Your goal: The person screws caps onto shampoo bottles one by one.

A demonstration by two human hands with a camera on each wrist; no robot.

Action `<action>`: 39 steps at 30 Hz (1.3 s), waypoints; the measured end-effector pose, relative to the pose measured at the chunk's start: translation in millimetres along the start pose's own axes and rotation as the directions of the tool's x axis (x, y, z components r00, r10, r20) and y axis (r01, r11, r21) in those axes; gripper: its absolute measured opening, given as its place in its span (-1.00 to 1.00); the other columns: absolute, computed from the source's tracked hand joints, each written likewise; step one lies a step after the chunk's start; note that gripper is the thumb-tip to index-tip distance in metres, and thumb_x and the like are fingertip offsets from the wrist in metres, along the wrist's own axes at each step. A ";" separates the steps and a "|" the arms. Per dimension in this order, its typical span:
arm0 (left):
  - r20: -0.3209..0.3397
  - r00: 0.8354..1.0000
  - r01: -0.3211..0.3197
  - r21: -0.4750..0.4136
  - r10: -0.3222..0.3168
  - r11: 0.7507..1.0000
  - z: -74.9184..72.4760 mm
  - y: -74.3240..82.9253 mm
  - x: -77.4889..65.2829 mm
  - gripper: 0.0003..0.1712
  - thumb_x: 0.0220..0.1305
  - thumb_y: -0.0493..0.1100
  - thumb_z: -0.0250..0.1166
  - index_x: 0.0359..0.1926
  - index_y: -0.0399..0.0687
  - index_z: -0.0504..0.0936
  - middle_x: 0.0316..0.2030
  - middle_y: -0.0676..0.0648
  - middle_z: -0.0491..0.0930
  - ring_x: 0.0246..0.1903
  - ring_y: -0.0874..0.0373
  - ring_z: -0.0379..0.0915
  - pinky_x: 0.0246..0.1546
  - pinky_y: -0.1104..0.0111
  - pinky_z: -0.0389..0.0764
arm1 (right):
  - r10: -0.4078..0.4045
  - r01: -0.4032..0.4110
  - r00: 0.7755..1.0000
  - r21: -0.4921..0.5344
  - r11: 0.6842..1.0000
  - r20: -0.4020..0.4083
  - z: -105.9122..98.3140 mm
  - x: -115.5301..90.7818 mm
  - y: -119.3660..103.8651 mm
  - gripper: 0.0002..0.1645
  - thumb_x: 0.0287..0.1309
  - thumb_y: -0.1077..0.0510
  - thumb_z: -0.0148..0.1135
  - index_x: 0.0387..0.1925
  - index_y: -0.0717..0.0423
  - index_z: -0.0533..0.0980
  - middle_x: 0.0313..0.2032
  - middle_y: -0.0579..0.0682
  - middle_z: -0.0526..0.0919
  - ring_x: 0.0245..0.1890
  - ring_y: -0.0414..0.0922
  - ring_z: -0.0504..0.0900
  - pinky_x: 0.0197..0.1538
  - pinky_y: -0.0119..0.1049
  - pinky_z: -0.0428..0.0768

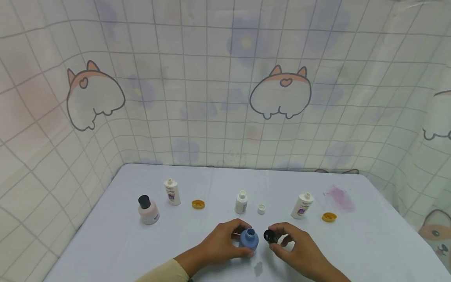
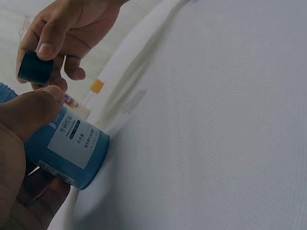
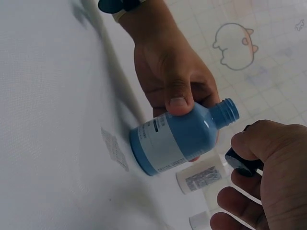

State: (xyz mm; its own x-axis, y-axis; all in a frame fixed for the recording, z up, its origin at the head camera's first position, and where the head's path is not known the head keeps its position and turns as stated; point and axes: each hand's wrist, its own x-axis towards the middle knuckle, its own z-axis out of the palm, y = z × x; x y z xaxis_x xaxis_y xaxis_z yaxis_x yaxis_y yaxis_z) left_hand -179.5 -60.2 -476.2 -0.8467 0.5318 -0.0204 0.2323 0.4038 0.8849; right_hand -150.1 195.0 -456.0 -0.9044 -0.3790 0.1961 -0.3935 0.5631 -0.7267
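A blue bottle point(image 1: 249, 239) with a bare threaded neck stands upright on the white table. Its printed label point(image 2: 75, 139) faces the left wrist view. My left hand point(image 1: 225, 242) grips the bottle around its body, thumb on the near side. Just right of the neck, my right hand point(image 1: 295, 247) pinches a black cap point(image 1: 270, 236) between thumb and fingers. The cap is apart from the bottle, and its hollow underside is turned toward the bottle in the right wrist view. The remaining fingers point(image 3: 242, 203) of the right hand are loosely bent.
Behind the hands stand a small white bottle point(image 1: 241, 203), its white cap point(image 1: 261, 209) and two uncapped white bottles, left point(image 1: 172, 192) and right point(image 1: 301, 206). Yellow caps point(image 1: 198, 204) point(image 1: 329, 217) lie near them. A pink bottle with black cap point(image 1: 148, 212) stands left. A grey patch point(image 1: 258, 269) marks the table.
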 end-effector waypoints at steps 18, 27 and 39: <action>-0.007 0.999 -0.035 -0.070 0.034 0.997 -1.0 -0.1 -1.8 -0.36 -0.20 0.05 0.53 -0.01 0.21 0.49 -0.09 0.25 0.51 -0.05 0.35 0.48 -0.02 0.47 0.51 | -0.068 0.068 0.998 0.001 0.998 -0.019 6.2 5.3 -6.8 -0.57 0.07 -0.13 0.32 0.00 -0.26 0.47 -0.13 -0.38 0.55 -0.27 -0.30 0.54 -0.30 -0.30 0.61; -0.007 0.998 -0.055 -0.084 0.055 0.995 -0.1 -2.0 -1.5 -0.36 -0.19 0.02 0.54 -0.01 0.19 0.49 -0.09 0.24 0.51 -0.06 0.35 0.48 -0.04 0.50 0.51 | -0.113 0.112 0.994 -0.005 0.994 -0.014 8.7 8.3 -8.3 -0.55 0.08 -0.09 0.33 0.01 -0.16 0.47 -0.17 -0.36 0.54 -0.24 -0.31 0.53 -0.30 -0.35 0.61; -0.004 0.999 -0.046 -0.094 0.046 0.995 0.2 -2.7 -1.0 -0.36 -0.19 0.01 0.54 -0.01 0.18 0.49 -0.08 0.24 0.51 -0.06 0.36 0.48 -0.05 0.52 0.51 | -0.111 0.111 0.994 -0.007 0.994 -0.023 11.6 12.2 -9.9 -0.55 0.06 -0.10 0.35 -0.01 -0.16 0.48 -0.18 -0.36 0.53 -0.24 -0.30 0.52 -0.30 -0.38 0.61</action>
State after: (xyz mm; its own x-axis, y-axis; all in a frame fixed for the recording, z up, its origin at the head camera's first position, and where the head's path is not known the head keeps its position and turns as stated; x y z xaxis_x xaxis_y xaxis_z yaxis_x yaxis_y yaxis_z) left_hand -179.2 -61.6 -478.7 -0.8372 0.5465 0.0221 0.2250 0.3073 0.9246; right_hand -155.3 176.3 -454.1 -0.8585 -0.4226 0.2905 -0.4928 0.5229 -0.6955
